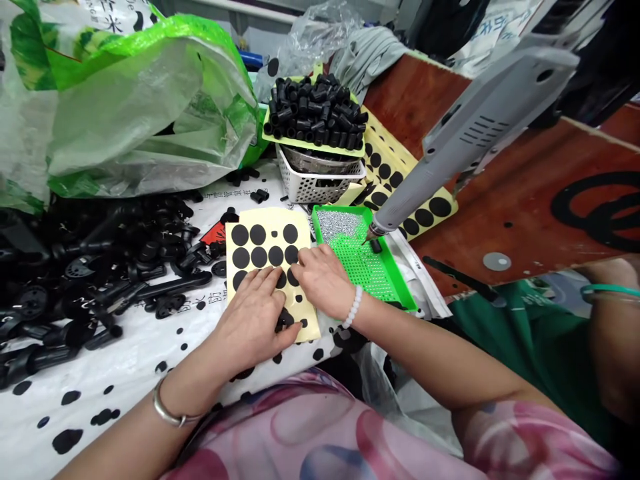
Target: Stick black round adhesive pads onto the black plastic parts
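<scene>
A pale yellow backing sheet with rows of round black stickers (259, 256) lies on the white covered table in front of me. My left hand (255, 310) rests flat on its lower left part with the fingers stretched out, hiding several stickers. At the sheet's right side, my right hand (323, 277) has its fingertips pinched at the edge of a round black sticker (293, 277). A small black part (285, 320) shows beside my left thumb. A few spots on the sheet have only a small black centre piece left.
Right of the sheet, a green tray (407, 293) holds small metal screws under a grey electric screwdriver (430, 160). Black tubes (320, 110) fill a tray above a white basket (303, 187). Black plastic parts (115, 267) and a large plastic bag (150, 113) lie left. A person's arm (615, 333) is at right.
</scene>
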